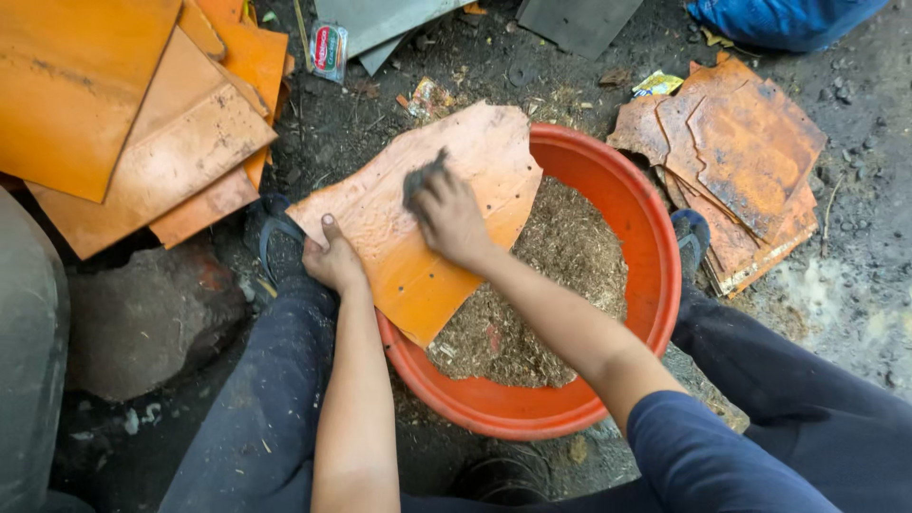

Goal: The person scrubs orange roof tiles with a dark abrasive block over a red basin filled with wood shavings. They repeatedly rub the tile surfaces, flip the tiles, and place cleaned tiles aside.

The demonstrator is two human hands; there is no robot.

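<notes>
Packet [329, 49] red-white, rectangular, above orange sheet [418, 256]

You work over bare ground [446, 71] of dark soil strewn with wood chips and small litter. An orange plastic basin [655, 237] stands on it, centre. A stack of orange sheets [152, 133] lies at upper left; a second, rust-stained stack [750, 161] lies just right of the basin. A large stone [152, 318] rests at left. Grey panels [570, 21] lie at the top edge.
</notes>
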